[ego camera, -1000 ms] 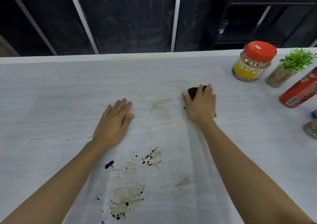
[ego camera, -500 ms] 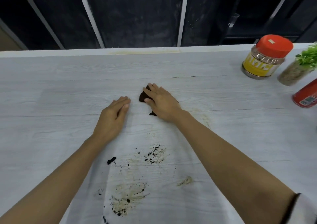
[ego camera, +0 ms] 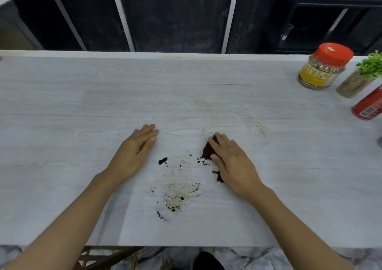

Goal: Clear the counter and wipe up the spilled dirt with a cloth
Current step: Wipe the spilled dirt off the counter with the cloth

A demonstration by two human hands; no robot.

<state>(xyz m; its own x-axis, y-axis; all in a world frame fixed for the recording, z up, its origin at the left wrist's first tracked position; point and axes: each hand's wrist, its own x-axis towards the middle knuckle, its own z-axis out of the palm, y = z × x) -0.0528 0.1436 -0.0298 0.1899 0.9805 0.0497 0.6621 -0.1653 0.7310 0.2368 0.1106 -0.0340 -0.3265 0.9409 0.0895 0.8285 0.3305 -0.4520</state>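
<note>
Left hand point(ego camera: 136, 152) lies flat on the counter point(ego camera: 82, 104), fingers straight, holding nothing. Right hand point(ego camera: 231, 162) is flat too, pressing the dark cloth point(ego camera: 207, 151) down. Spilled dirt point(ego camera: 177, 195) sits between the hands, left of and nearer than the cloth; the patch runs far-to-near. Right hand is closer, cloth edge touching the far crumbs. Likely next: sweep left and near.

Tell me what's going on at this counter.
A person is wiping spilled dirt off a pale counter. The right hand presses a dark cloth flat at the right edge of the mess, and the left hand rests flat on the counter beside it. Dark crumbs and brownish smears lie between the hands. A red-lidded jar, a small plant and a red can stand at the far right.
</note>
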